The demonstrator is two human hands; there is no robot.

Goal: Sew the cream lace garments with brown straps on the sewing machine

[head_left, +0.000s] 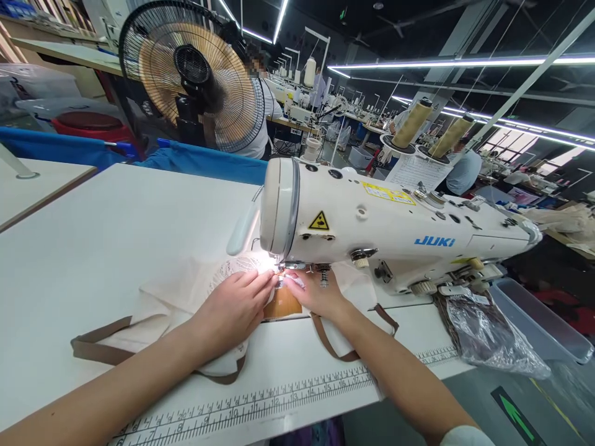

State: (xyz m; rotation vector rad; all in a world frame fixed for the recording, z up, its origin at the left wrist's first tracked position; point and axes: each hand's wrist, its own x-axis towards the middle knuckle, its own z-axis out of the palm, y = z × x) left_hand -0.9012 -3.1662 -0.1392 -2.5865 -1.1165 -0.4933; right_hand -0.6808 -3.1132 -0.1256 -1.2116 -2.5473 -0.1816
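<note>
A cream fabric piece (167,291) with a lace section and brown edging lies spread beneath the head of a white JUKI sewing machine (362,223). My left hand (237,303) rests on the lace, left of the needle, its fingers close together and holding the cloth; its thumb is mostly hidden. Opposite it, my right hand (320,294) pinches the cloth between thumb and fingers, just right of the presser foot. Both sets of fingertips are very near the brightly lit needle area. Brown trim (332,347) loops out below my right wrist.
A printed ruler (279,399) runs along the front table edge. At right sit a plastic-wrapped brown bundle (488,328) and a clear bin (543,316). Thread cones (413,124) stand behind the machine. A large fan (193,74) and other people are beyond the table.
</note>
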